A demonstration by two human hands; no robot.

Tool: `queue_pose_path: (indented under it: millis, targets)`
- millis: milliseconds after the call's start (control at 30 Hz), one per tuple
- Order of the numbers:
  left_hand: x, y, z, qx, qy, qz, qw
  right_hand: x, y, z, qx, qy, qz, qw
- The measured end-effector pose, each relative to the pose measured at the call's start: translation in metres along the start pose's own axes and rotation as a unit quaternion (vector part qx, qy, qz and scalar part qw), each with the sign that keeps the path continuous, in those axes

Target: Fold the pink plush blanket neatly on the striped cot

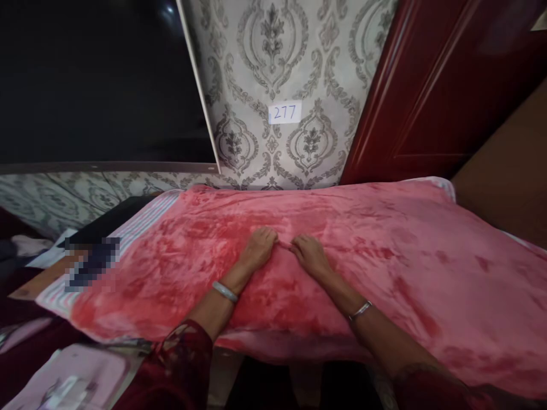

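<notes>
A pink-red plush blanket covers the surface in front of me, with a striped pale border at its left edge. Near its middle, my left hand is closed, its fingers pinching the cloth. A short distance to the right, my right hand also grips the blanket with bent fingers. Between the two hands a small ridge of fabric is drawn up. My left wrist wears a pale bangle, and a silver bracelet sits on my right wrist.
Behind the blanket stands a patterned wall with a paper label reading 277. A large dark screen is at the left, a dark red wooden panel at the right. A pink padded item lies at the lower left.
</notes>
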State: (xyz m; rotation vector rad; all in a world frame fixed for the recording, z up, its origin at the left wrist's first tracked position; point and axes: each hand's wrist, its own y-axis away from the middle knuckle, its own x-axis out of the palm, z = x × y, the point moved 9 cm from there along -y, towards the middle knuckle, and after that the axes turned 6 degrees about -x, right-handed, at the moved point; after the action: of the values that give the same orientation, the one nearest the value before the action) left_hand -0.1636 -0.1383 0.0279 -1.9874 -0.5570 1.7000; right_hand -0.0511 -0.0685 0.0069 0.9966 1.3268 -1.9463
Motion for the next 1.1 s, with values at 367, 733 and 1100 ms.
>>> queue_pose_path:
  millis: [367, 733, 1100]
  targets:
    - [-0.003, 0.019, 0.001, -0.073, -0.029, 0.119, 0.99, 0.007, 0.014, -0.013, -0.052, -0.048, -0.085, 0.994]
    - [-0.135, 0.107, 0.159, -0.286, -0.131, 0.119, 0.942, 0.008, 0.014, -0.016, -0.038, -0.085, -0.09, 0.992]
    - [-0.205, 0.18, 0.285, -0.6, -0.172, 0.074, 0.777, 0.007, 0.014, -0.016, -0.024, -0.095, -0.073, 0.993]
